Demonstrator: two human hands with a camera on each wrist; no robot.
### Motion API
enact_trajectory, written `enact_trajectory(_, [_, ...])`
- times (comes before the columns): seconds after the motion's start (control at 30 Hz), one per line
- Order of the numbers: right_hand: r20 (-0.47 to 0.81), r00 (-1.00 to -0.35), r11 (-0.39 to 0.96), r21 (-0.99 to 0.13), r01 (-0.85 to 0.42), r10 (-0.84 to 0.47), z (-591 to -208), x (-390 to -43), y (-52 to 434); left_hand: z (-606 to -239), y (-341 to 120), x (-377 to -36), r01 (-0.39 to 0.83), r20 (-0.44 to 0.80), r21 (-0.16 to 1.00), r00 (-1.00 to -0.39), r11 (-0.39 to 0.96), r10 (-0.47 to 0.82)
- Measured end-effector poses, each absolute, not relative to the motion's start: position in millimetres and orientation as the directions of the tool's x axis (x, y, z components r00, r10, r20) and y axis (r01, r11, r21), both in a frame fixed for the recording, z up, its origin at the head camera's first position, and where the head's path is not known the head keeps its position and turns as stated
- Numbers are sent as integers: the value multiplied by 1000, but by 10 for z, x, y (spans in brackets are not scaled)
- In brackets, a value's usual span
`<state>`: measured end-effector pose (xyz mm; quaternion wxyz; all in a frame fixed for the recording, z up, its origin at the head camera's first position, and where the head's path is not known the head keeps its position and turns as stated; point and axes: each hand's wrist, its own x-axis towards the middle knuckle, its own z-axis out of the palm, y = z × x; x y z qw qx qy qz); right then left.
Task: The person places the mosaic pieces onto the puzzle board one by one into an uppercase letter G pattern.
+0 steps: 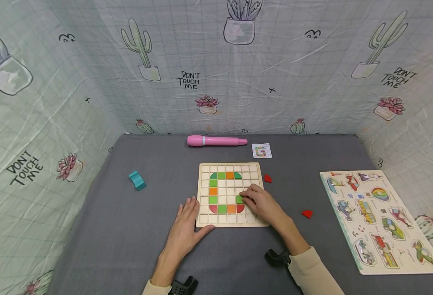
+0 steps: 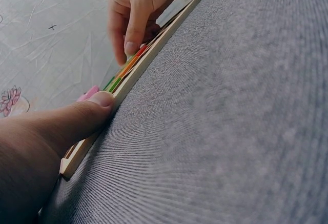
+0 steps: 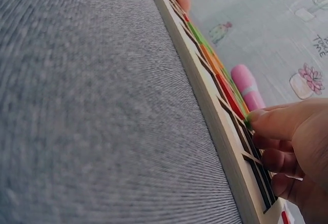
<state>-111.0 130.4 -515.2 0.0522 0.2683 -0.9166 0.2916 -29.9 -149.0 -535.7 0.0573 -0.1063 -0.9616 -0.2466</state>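
Observation:
A wooden grid board (image 1: 228,191) lies on the grey cloth, with green, orange and red tiles set in its cells in a bent line. My left hand (image 1: 184,227) rests along the board's left edge, fingers extended, its thumb on the front edge. Over the right part of the board, my right hand (image 1: 263,205) pinches a green square tile (image 1: 239,199) between thumb and finger, just above a rounded red tile (image 1: 240,208) in the head view. In the right wrist view the thumb covers most of that green tile.
Red pieces (image 1: 307,214) lie right of the board. Behind it are a pink marker (image 1: 220,141) and a small pattern card (image 1: 261,150). A teal block (image 1: 137,180) lies to the left. At far right is a picture puzzle board (image 1: 376,223). Patterned fabric walls surround the table.

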Motion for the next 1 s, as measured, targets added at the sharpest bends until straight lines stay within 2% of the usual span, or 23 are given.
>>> enact_trajectory(0.57, [242,-895,669,-598,-441,-374,-5146,-1194,1510,-5330,-1482,-290,220,140,467,-975,857,174])
enact_trajectory(1.0, [238,-928,717,-590,-372,-286,-5124,-1313,1770,-5346,-1490,-289,237,174,456,-969,858,175])
